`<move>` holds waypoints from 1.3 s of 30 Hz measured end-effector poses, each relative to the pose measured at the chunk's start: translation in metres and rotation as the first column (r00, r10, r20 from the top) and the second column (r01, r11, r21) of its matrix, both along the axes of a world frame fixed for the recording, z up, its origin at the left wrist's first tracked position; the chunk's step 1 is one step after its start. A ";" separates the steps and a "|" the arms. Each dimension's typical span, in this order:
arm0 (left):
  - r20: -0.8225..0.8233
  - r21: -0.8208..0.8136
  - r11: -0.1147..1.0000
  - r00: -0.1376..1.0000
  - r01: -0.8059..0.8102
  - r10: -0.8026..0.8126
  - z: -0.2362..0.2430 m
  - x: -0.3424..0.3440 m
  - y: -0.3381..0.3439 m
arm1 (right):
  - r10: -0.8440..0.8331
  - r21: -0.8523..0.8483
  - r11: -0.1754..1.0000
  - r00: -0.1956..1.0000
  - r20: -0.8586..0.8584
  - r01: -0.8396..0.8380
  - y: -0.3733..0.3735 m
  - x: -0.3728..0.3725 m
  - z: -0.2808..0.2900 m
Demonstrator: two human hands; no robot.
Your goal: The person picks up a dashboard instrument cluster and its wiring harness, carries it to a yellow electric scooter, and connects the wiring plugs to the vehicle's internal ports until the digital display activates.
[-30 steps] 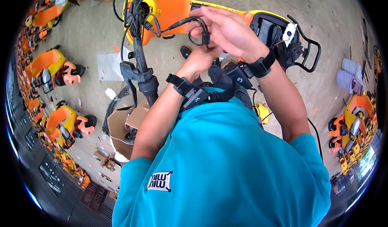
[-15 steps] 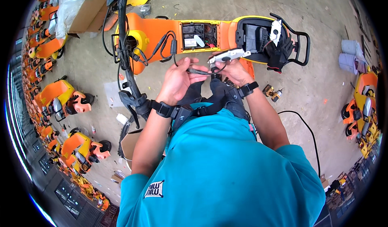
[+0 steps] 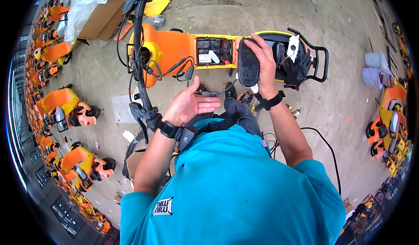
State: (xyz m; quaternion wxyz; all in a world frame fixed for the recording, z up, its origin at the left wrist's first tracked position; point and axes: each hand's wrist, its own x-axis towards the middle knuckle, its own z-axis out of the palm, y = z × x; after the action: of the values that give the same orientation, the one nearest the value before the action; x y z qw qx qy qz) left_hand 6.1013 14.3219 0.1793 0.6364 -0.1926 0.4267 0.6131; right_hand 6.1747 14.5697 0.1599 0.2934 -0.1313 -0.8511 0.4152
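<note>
An orange and yellow scooter (image 3: 170,48) stands across the view, with an open compartment (image 3: 214,48) full of black wiring. My right hand (image 3: 264,61) holds a rounded black panel part (image 3: 248,64), a white bracket showing at its lower end, beside the black rear bay. My left hand (image 3: 194,99) is open, palm up, fingers stretched under a thin black cable and connector (image 3: 205,93) running toward that part. Looped cables (image 3: 183,66) hang by the black handlebar (image 3: 139,35). A white part (image 3: 292,48) and black gloves (image 3: 301,68) lie in the rear bay.
More orange-yellow scooters (image 3: 61,105) line the left and right sides. Cardboard with plastic wrap (image 3: 98,20) is at the upper left, a yellow panel (image 3: 157,5) nearby. Pale buckets (image 3: 373,70) stand right; a drill (image 3: 297,113), coiled cables (image 3: 135,157) and loose cable are on the floor.
My right hand has moved up and right, tipping the held part so its black face shows upward. My left hand has moved lower and its fingers have straightened. The scooter's body appears lower in view.
</note>
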 end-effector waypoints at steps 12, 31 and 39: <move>-0.314 -0.015 0.986 0.935 0.169 -0.165 0.031 0.011 0.003 | -0.041 0.098 0.995 0.995 0.089 0.032 -0.015 -0.001 0.000; -0.817 0.048 0.999 0.577 0.019 0.028 0.053 0.059 -0.032 | 0.161 -0.394 0.919 0.908 0.386 0.005 0.040 -0.023 -0.012; -0.714 0.317 0.937 0.613 -0.146 0.337 0.049 0.074 -0.081 | -0.219 0.162 0.973 0.424 0.879 0.166 0.253 0.070 -0.118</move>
State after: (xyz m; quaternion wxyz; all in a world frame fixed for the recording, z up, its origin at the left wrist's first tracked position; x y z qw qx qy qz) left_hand 6.1750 14.2405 0.2286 0.3273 0.0996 0.5503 0.7616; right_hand 6.2449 14.8227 0.0419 -0.1482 -0.4181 -0.8672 0.2264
